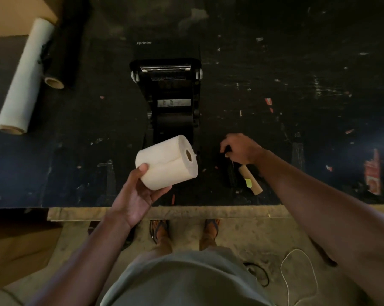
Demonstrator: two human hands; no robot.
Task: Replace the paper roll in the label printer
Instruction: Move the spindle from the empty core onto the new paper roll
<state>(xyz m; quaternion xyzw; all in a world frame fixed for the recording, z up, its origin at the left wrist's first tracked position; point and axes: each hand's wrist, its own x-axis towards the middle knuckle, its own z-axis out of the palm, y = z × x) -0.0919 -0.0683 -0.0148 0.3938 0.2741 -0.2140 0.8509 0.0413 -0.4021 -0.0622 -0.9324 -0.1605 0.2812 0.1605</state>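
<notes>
The black label printer (168, 89) sits in the middle of the dark table with its lid swung open away from me, the paper bay exposed. My left hand (140, 191) holds a full white paper roll (166, 162) just in front of the bay, its core facing right. My right hand (239, 147) rests on the table to the right of the printer, fingers curled on a small dark object that I cannot make out. An empty brown cardboard core (250, 181) with a yellow sticker lies just below that hand.
A long white film roll (24, 76) and a black roll with a cardboard core (61, 56) lie at the far left. A wooden table edge (164, 212) runs below. Cables (297, 274) lie on the floor by my sandalled feet.
</notes>
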